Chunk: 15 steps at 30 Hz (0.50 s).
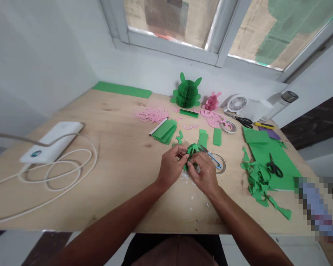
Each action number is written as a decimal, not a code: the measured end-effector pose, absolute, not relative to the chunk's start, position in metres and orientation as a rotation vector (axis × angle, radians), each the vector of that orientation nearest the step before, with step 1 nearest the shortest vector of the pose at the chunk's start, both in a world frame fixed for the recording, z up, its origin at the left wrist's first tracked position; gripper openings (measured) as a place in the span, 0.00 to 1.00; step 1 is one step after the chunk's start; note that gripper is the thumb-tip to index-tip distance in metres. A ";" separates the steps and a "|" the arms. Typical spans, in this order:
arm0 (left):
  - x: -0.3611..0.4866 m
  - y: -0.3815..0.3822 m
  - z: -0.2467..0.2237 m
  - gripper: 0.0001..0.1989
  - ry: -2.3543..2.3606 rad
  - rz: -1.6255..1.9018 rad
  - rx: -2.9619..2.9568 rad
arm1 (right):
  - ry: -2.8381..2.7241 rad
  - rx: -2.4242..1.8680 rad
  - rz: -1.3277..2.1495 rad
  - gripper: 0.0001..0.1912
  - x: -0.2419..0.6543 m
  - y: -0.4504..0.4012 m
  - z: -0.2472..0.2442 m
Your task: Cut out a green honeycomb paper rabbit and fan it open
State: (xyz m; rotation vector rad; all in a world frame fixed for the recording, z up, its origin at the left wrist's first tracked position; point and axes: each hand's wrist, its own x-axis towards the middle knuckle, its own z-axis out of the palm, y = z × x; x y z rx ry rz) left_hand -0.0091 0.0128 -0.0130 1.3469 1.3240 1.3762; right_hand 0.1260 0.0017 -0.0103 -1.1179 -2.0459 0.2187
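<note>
At the middle of the wooden table, my left hand point(172, 165) and my right hand point(204, 173) meet with fingertips pinched on a small piece of green paper craft point(193, 148). The fingers hide most of its lower part. Just right of my right hand lie scissors with light-blue handles point(217, 162), over a roll of tape point(224, 167). White paper scraps point(185, 175) are scattered below the hands. Beyond them are green paper strips point(202, 138), a wavy green cutout point(179, 137) and a stack of green paper pieces point(165, 131) with a white pen point(158, 126).
A green paper figure point(187, 92) and a pink one point(211, 101) stand at the back, near pink cutouts point(152, 115) and a small fan point(236, 103). Black scissors point(273, 167) lie on green sheets point(287, 164) at right. A white power bank point(52, 142) with cable sits left.
</note>
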 end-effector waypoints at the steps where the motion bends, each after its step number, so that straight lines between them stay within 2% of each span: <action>1: -0.009 0.013 -0.013 0.06 1.320 1.379 1.350 | -2.055 -1.118 0.207 0.05 0.126 0.002 -0.010; 15: -0.010 0.015 -0.016 0.07 1.208 1.322 1.224 | -2.121 -1.122 0.145 0.06 0.126 0.001 -0.008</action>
